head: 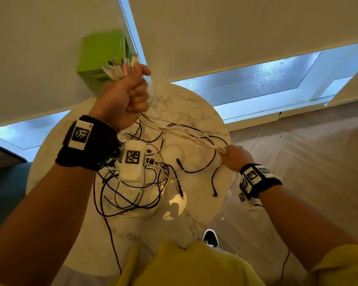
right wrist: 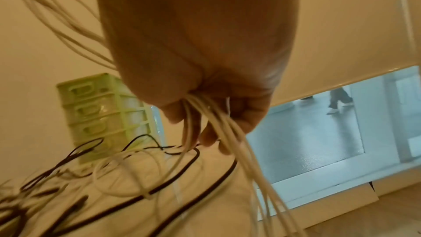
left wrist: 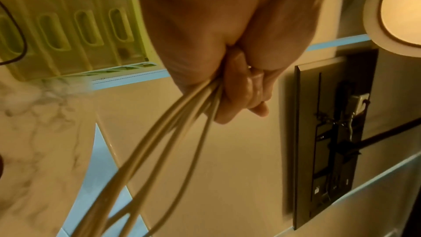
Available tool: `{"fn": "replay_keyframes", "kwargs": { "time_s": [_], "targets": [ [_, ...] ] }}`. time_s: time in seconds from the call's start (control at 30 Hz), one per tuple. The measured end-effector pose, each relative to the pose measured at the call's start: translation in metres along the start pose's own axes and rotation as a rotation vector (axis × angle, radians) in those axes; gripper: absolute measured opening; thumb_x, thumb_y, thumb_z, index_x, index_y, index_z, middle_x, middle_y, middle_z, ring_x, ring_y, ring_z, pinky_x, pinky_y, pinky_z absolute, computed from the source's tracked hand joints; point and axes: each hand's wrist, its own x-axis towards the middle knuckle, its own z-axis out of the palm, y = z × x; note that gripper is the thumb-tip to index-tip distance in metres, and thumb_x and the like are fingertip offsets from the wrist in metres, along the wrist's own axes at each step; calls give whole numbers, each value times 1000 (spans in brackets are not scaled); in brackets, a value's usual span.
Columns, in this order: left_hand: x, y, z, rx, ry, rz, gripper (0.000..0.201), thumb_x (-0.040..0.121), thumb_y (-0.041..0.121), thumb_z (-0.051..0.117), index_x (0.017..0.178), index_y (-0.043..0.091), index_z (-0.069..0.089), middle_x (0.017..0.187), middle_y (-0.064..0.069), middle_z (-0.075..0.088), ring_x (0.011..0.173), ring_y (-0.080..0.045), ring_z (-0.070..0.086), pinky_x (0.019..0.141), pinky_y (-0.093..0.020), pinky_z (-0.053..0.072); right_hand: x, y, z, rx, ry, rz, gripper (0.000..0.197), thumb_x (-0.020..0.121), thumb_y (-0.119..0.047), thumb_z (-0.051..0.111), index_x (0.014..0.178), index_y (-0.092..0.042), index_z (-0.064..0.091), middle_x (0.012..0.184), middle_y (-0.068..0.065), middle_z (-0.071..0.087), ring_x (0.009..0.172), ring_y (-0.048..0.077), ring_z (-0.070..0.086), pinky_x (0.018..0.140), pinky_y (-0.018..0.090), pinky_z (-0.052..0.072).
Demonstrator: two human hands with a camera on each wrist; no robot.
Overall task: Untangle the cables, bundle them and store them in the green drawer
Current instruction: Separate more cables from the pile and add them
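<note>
The left hand (head: 130,93) is fisted around the plug ends of the white cables (head: 174,131), raised above the table (head: 194,104); the right hand (head: 235,156) has its fingers curled around the same strands lower down, to the right. The cables look light, limp and smooth, likely to slip, so grip near the plugs. Black cables (head: 132,195) lie tangled on the table, with the green drawer (head: 99,52) at its far left.

No legible text, brand or number; only black-and-white square marker codes on the wrist bands (head: 81,134) and white device (head: 132,156)
</note>
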Motion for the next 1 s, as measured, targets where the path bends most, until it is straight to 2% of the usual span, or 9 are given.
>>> {"fn": "replay_keyframes", "kwargs": {
  "time_s": [0.13, 0.23, 0.3, 0.4, 0.53, 0.67, 0.8, 0.9, 1.0],
  "targets": [
    [8, -4, 8, 26, -10, -1, 28, 103, 29, 31, 84, 19, 49, 45, 11, 27, 35, 0, 20, 32, -12, 15, 3, 6, -19, -83, 165, 101, 35, 95, -36, 42, 93, -10, 64, 96, 15, 65, 89, 37, 63, 73, 37, 47],
    [18, -12, 14, 17, 26, -5, 28, 103, 29, 33, 84, 18, 49, 45, 11, 27, 35, -1, 20, 33, -13, 15, 2, 15, -30, -142, 138, 214, 36, 95, -37, 41, 95, -9, 64, 94, 15, 63, 86, 34, 62, 73, 35, 46],
    [26, -16, 16, 12, 49, -14, 28, 103, 30, 33, 83, 18, 49, 45, 10, 26, 35, -2, 19, 33, -13, 15, 3, 22, -36, 67, -3, 248, 43, 97, -44, 39, 93, -8, 62, 81, 12, 60, 70, 28, 59, 63, 30, 47],
    [37, -22, 22, 3, 77, -39, 29, 104, 30, 32, 83, 19, 48, 44, 11, 26, 34, -2, 19, 34, -13, 16, 2, 31, -44, 689, -175, 224, 47, 99, -44, 39, 88, -6, 63, 66, 10, 57, 49, 17, 53, 45, 23, 38],
    [49, -34, 36, 0, 91, -85, 29, 104, 30, 32, 83, 18, 47, 42, 10, 26, 33, -3, 19, 34, -13, 15, 7, 38, -54, 1273, 118, 95, 33, 100, -27, 42, 75, -9, 56, 64, 8, 65, 51, 16, 64, 47, 21, 45],
    [60, -52, 55, 0, 47, -110, 28, 104, 28, 34, 83, 17, 49, 44, 10, 27, 35, -2, 19, 33, -14, 19, 26, 56, -63, 1840, 566, 40, 13, 93, -2, 43, 101, -5, 52, 74, 6, 68, 71, 22, 66, 67, 31, 56],
    [70, -63, 69, 42, 35, -96, 26, 103, 28, 38, 85, 16, 51, 46, 9, 27, 37, -3, 18, 34, -15, 20, 29, 88, -42, 1495, 713, 85, 23, 91, -2, 40, 99, -22, 47, 97, 0, 58, 91, 20, 57, 82, 37, 48],
    [74, -67, 68, 51, 39, -85, 25, 103, 28, 39, 85, 16, 52, 47, 9, 27, 38, -3, 18, 35, -16, 21, 25, 115, -20, 962, 313, 192, 37, 89, -5, 48, 122, -21, 45, 123, 8, 56, 113, 32, 55, 96, 50, 48],
    [74, -77, 64, 60, 64, -77, 28, 103, 30, 39, 83, 15, 53, 48, 8, 25, 39, -4, 19, 38, -17, 23, 10, 116, -23, 485, -43, 292, 59, 90, -4, 50, 143, -20, 33, 145, 13, 41, 128, 33, 45, 102, 41, 43]
  ]
}}
